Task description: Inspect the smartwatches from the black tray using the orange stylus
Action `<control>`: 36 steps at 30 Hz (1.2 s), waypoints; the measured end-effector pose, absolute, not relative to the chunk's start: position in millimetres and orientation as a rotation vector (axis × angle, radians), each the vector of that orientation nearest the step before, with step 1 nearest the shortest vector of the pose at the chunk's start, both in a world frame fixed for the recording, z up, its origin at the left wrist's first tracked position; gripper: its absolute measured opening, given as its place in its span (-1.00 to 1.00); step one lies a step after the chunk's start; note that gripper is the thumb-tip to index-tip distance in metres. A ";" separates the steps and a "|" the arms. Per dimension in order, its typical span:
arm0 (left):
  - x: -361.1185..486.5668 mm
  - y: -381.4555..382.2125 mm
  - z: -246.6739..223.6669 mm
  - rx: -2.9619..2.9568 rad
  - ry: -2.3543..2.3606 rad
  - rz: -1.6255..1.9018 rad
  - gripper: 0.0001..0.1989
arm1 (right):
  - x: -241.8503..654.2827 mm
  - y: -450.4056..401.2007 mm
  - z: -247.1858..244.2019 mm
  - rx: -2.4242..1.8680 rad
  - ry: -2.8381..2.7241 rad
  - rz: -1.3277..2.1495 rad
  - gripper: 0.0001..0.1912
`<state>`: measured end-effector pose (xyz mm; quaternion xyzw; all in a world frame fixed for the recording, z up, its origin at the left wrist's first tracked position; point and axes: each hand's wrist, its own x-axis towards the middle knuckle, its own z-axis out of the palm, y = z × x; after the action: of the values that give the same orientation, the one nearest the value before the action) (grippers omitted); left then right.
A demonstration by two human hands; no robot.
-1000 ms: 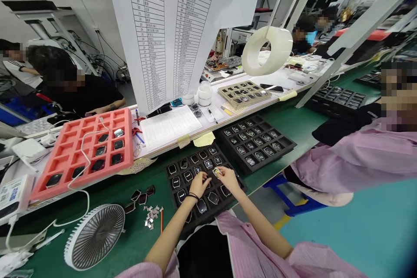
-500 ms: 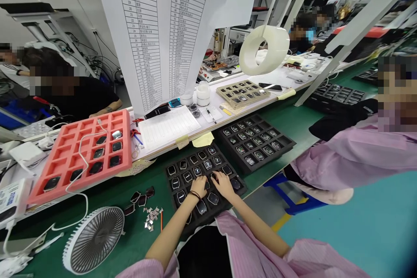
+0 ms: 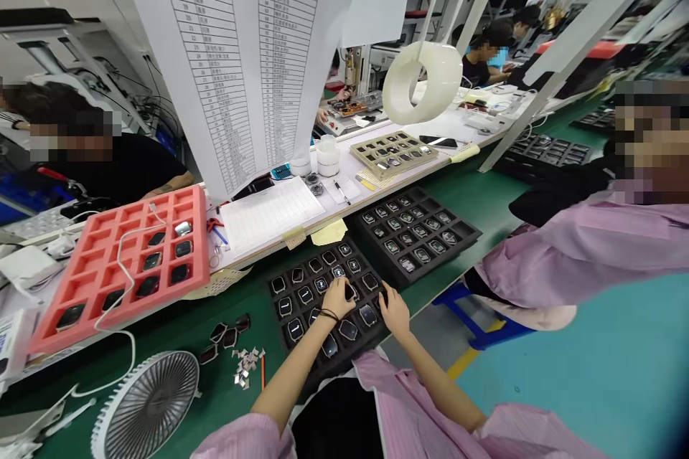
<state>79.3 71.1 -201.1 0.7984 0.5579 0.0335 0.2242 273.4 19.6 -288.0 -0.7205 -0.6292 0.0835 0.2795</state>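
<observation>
We find the nearest smartwatch [image 3: 351, 292] in a cell of the near black foam tray [image 3: 357, 249], partly hidden under the fingers of the left grip [image 3: 338, 299]. That grip is narrow, fingers bent down together at the watch; whether it pinches it or merely touches it, we cannot tell. The right grip [image 3: 395, 308] is loosely curled at the tray's right edge, perhaps to steady it; we cannot make out anything held there.

Around them, other watches lie face up in rows, several screens lit, and we judge that the cells keep the cases apart and the displays readable. The tray sits close against the body on the green surface [image 3: 252, 299], probably for easy reach. Just beyond its right side, a second black tray [image 3: 467, 233] holds more watches.

To the left, loose watch-like pieces [image 3: 230, 338] lie near small silvery pieces [image 3: 245, 369] and an orange stick [image 3: 263, 371]. Farther out, a pink foam tray [image 3: 202, 244] carries watches on the raised shelf, and a tape roll [image 3: 452, 79] hangs overhead, likely to stay handy.
</observation>
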 end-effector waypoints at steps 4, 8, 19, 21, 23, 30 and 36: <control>104.6 80.3 -202.3 2.236 1.502 -0.027 -0.68 | 272.3 20.4 -286.9 -1.945 -1.665 0.228 -0.54; 118.2 83.2 -202.3 2.271 1.499 -0.131 -0.65 | 273.2 21.6 -284.7 -1.946 -1.635 0.247 -0.55; 122.6 105.5 -181.6 2.278 1.373 -0.050 -0.66 | 275.8 21.1 -282.4 -1.888 -1.483 0.391 -0.53; 139.4 113.0 -181.6 2.284 1.363 -0.048 -0.67 | 276.3 21.2 -282.1 -1.870 -1.442 0.424 -0.52; 157.5 118.3 -184.4 2.286 1.359 -0.088 -0.69 | 276.8 21.2 -281.9 -1.852 -1.397 0.460 -0.51; 185.6 121.7 -195.1 2.307 1.371 -0.214 -0.66 | 279.7 19.4 -282.3 -1.835 -1.132 0.591 -0.48; 182.1 118.6 -188.2 2.288 1.388 -0.193 -0.63 | 286.9 16.4 -284.5 -1.790 -0.885 0.653 -0.44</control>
<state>182.1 118.6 -188.2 0.8304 0.5038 -0.0701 0.2275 286.9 16.4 -284.5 -0.7394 -0.3654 0.2696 0.4971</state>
